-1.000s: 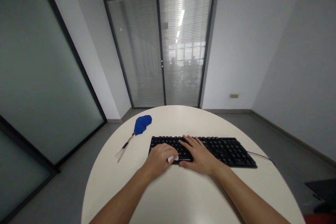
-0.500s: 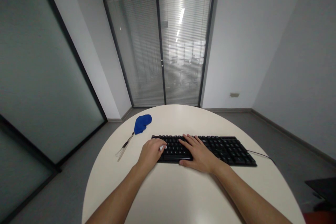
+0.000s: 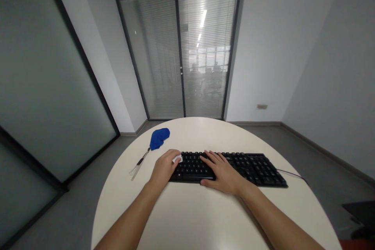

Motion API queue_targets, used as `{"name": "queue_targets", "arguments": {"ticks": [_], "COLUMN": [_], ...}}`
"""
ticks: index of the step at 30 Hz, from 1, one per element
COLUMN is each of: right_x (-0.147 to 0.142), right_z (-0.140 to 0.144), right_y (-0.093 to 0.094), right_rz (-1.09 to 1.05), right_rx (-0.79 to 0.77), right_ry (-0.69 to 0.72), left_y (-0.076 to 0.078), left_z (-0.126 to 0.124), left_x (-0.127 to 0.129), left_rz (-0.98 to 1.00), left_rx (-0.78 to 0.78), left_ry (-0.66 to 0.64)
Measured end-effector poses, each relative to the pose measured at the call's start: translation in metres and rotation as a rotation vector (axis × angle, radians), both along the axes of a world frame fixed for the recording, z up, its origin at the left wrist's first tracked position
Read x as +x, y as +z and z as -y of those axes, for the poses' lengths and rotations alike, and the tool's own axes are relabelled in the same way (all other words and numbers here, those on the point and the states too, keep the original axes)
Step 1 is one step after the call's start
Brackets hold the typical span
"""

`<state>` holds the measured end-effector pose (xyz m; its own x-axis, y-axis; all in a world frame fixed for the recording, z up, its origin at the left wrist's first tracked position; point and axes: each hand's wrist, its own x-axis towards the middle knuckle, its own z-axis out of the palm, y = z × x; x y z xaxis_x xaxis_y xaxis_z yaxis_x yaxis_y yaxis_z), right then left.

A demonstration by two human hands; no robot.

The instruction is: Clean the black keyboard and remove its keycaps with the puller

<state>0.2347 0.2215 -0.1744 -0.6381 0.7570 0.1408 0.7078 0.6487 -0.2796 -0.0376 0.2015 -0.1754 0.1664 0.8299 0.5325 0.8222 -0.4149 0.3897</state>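
— What did you have in your left hand (image 3: 164, 166)?

— You had a small white wad, cloth or tissue I couldn't tell (image 3: 177, 159), pinched under your curled fingers (image 3: 172, 154). You pressed it onto the far left corner of the flat black computer keyboard (image 3: 249, 166), so your left hand was clamped on that wad, right at the keyboard's left end.

— And your right hand?

— Your right hand (image 3: 222, 172) lay flat on the keys just right of the left hand, fingers (image 3: 209, 157) stretched out and slightly spread, gripping nothing; the thumb ran along the keyboard's near edge. The two hands were near each other but apart.

— Where did the keyboard sit?

— It lay across the middle of the round cream-white desk (image 3: 205, 218), long side facing you. A thin dark cable (image 3: 293, 174) ran off its right end toward the desk's rim.

— Anything else on the desk?

— Off to the left, well apart from your hands, lay a crumpled blue cloth (image 3: 159, 137), and just nearer you, a slim tool with a dark grip and pale tips (image 3: 139, 164). I couldn't tell whether it touched the cloth.
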Motion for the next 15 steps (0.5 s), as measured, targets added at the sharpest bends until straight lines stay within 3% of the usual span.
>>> {"name": "queue_targets", "arguments": {"ticks": [4,15], "right_x": [0.001,0.0], "right_z": [0.0,-0.002], "right_y": [-0.001,-0.001], "right_rz": [0.0,-0.025], "right_rx": [0.003,0.0], "right_ry": [0.0,0.01], "left_y": [-0.002,0.004], "left_z": [-0.004,0.004], "left_x": [-0.003,0.003], "left_rz": [-0.028,-0.031], "left_rx": [-0.068,-0.095], "left_ry": [0.087,-0.071]}}
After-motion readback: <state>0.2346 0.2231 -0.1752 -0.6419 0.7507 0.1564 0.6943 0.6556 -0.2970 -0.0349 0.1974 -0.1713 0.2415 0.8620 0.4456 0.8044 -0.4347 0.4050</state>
